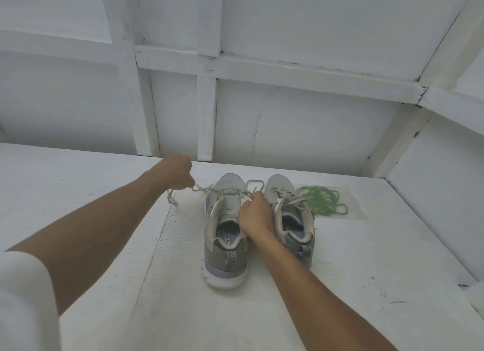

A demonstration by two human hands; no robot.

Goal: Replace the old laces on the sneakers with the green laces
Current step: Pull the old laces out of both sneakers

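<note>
Pointing toes away, sneakers (225, 256) stand parallel; left hand (175, 171) and right hand (255, 215) fingers each pinch one old lace (202, 189).

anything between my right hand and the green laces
Yes. The right sneaker stands between the right hand, at the left sneaker, and the green laces lying on the far side of it. The hand would likely have to reach over it.

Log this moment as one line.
stage: unlacing left sneaker | left hand: pinches old lace, drawn out leftward | right hand: pinches old lace at eyelets | green laces: untouched, beside right sneaker
</note>
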